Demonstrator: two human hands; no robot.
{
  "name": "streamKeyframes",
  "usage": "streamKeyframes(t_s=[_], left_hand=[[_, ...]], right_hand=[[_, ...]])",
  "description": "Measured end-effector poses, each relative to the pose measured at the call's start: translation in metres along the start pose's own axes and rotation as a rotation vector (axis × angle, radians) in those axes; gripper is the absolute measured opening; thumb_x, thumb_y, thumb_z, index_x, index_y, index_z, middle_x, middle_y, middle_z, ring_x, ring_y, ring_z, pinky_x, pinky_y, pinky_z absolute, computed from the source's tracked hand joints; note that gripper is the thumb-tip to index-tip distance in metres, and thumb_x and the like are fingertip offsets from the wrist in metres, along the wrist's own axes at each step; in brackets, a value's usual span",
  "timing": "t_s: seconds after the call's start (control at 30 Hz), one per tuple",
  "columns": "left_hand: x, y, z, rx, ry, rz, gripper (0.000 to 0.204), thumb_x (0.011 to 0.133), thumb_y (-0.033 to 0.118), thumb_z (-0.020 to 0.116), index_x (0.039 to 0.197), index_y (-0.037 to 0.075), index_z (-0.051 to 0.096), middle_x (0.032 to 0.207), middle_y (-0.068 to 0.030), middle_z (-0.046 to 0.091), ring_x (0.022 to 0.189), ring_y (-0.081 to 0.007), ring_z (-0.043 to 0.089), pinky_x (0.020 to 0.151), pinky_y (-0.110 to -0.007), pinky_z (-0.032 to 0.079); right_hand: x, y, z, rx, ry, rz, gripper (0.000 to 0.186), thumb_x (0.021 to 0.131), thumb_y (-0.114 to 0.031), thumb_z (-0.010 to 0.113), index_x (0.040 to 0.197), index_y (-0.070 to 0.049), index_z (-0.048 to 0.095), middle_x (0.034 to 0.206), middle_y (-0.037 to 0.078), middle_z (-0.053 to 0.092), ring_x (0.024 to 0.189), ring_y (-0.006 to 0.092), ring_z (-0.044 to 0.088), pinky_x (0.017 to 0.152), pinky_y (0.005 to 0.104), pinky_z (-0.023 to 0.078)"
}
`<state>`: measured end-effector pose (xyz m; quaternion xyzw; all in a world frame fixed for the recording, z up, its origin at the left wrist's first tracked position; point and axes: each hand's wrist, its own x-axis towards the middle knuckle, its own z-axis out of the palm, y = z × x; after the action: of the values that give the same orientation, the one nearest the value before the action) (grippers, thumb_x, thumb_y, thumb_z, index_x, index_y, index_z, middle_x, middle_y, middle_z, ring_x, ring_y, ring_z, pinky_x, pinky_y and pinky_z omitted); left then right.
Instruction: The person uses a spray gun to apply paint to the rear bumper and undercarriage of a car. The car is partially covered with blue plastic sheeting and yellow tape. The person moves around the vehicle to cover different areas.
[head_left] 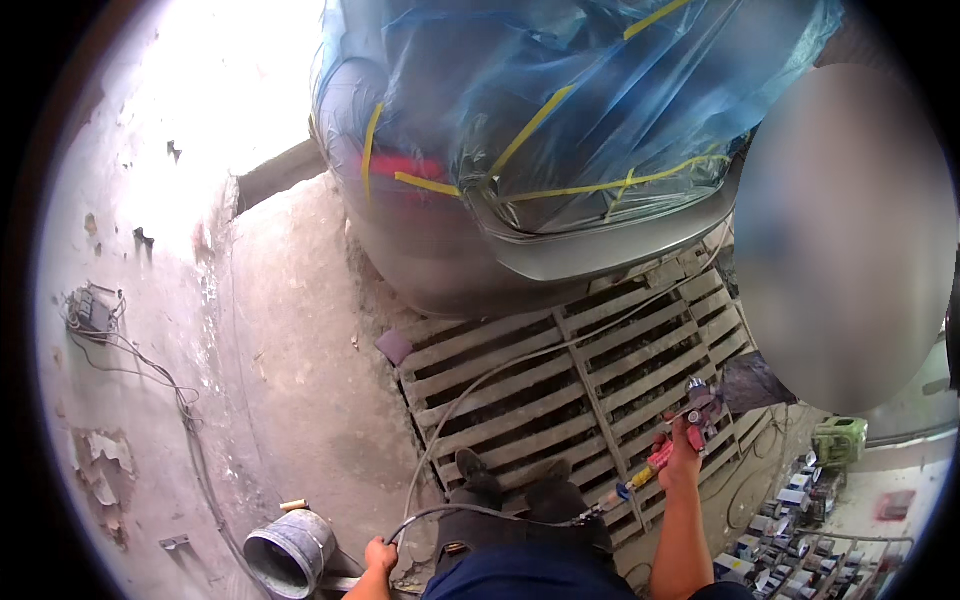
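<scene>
My right hand (682, 455) is closed around the red handle of a spray gun (704, 408), held out to the right above the slatted floor. Yellow and blue fittings (630, 487) join the gun's lower end to a dark air hose (470, 508). The hose crosses in front of my legs to my left hand (380, 553), whose fingers are wrapped around it. From there it loops forward over the slats. Ahead stands the rear of a grey car (440, 260), its upper part draped in blue plastic film (540, 90) fixed with yellow tape (530, 130).
A wooden slatted grating (520, 400) lies beneath my feet and the bumper. At lower left stands a dirty bucket (290, 552); cables (180, 395) hang along the peeling wall. Crowded cans and boxes (790, 530) and a green machine (838, 440) occupy the right. A blurred oval hides the upper right.
</scene>
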<state>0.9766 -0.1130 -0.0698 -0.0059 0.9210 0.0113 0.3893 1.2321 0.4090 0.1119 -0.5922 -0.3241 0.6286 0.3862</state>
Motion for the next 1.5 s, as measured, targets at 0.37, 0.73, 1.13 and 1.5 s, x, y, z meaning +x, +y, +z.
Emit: streamKeyframes(t_s=[0.37, 0.73, 1.13, 1.5], left_hand=[[-0.073, 0.040, 0.037, -0.012, 0.032, -0.094, 0.037, 0.072, 0.035, 0.066, 0.093, 0.005, 0.065, 0.094, -0.0211, 0.062, 0.092, -0.0361, 0.059, 0.080, -0.041, 0.047], [-0.255, 0.024, 0.181, -0.638, 0.190, -0.501, 0.026, 0.074, 0.022, 0.061, 0.084, -0.002, 0.063, 0.073, -0.0181, 0.063, 0.066, -0.0271, 0.063, 0.062, -0.038, 0.049], [-0.311, 0.027, 0.270, -0.882, 0.140, -0.624, 0.018, 0.075, 0.017, 0.061, 0.069, -0.001, 0.058, 0.058, -0.0091, 0.055, 0.049, -0.0217, 0.057, 0.044, -0.038, 0.044], [-0.258, 0.029, 0.253, -0.356, 0.176, -0.498, 0.027, 0.072, 0.021, 0.061, 0.080, -0.005, 0.062, 0.069, -0.0189, 0.062, 0.067, -0.0296, 0.063, 0.061, -0.039, 0.047]], right_hand=[[0.076, -0.036, 0.087, -0.110, -0.440, 0.241, 0.018, 0.081, -0.024, 0.067, 0.088, -0.011, 0.057, 0.061, 0.001, 0.050, 0.049, 0.0108, 0.048, 0.038, 0.0223, 0.032], [0.088, -0.116, 0.169, 0.197, -1.029, 0.228, 0.018, 0.088, -0.022, 0.058, 0.100, -0.011, 0.051, 0.087, 0.003, 0.055, 0.057, 0.0115, 0.050, 0.043, 0.0260, 0.038], [0.129, -0.045, 0.047, -0.060, -0.565, 0.399, 0.024, 0.085, -0.035, 0.060, 0.093, -0.012, 0.055, 0.069, 0.002, 0.052, 0.051, 0.0124, 0.047, 0.039, 0.0264, 0.033], [0.100, -0.115, 0.110, 0.078, -0.996, 0.334, 0.025, 0.089, -0.029, 0.055, 0.108, -0.014, 0.051, 0.096, 0.000, 0.057, 0.062, 0.0134, 0.052, 0.046, 0.0273, 0.040]])
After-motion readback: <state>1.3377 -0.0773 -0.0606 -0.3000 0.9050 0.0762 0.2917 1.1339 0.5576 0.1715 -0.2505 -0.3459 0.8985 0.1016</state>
